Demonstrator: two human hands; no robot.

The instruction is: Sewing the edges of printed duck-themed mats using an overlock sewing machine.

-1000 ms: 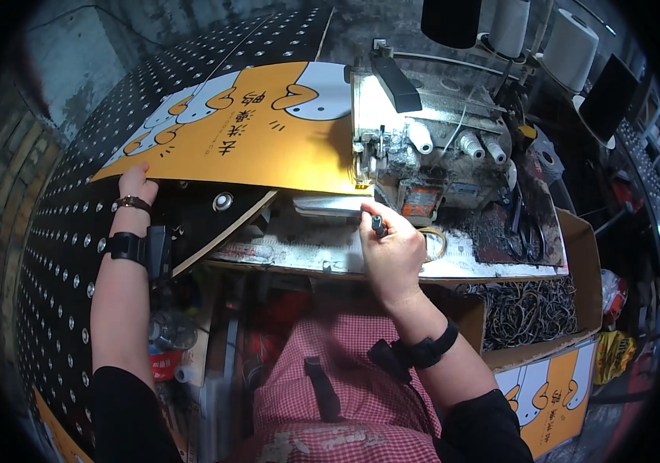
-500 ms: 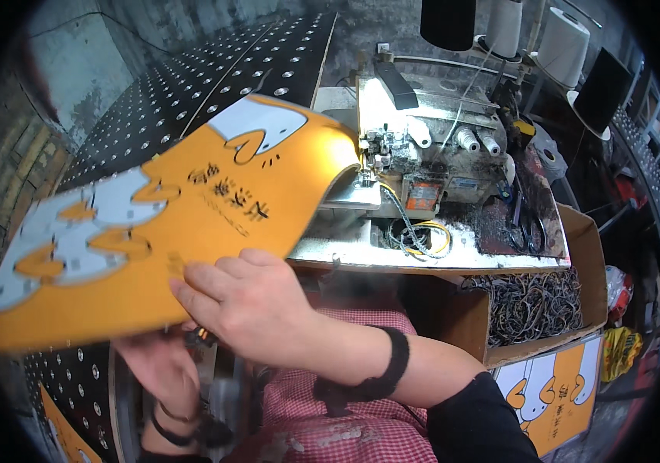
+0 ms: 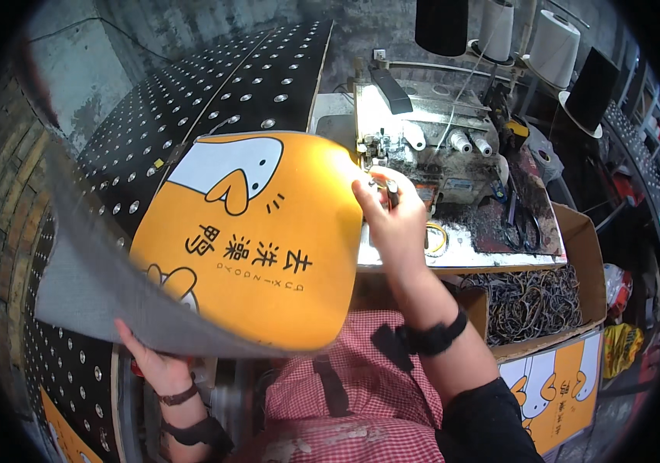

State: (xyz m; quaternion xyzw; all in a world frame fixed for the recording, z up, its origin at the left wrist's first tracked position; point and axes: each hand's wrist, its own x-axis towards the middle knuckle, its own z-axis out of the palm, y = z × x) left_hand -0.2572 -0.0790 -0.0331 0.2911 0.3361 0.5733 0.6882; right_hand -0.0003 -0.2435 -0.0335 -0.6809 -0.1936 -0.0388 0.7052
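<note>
An orange floor mat (image 3: pixel 268 224) printed with white cartoon ducks spans the space before me, its far right corner at the lit needle area of an overlock sewing machine (image 3: pixel 453 131). Its left part curls up, showing a grey underside (image 3: pixel 91 278). My left hand (image 3: pixel 162 372) grips the mat from below at the near left, most fingers hidden behind it. My right hand (image 3: pixel 398 220) is closed at the mat's right edge, close to the needle. Between its fingers is a small dark tool (image 3: pixel 393 193), possibly thread snips; its exact kind is unclear.
A black table (image 3: pixel 214 85) with silver studs stretches behind and left. Cones of white thread (image 3: pixel 555 50) and black thread (image 3: pixel 442 27) stand at upper right. Scissors (image 3: pixel 529 224) lie on the machine table. Below is a cardboard box (image 3: pixel 583 239) of trimmed strips, beside another mat (image 3: pixel 569 386).
My right hand has moved from the mat's near edge to its right corner by the needle. The mat has swung round, its left part lifting and curling to show the grey underside.
</note>
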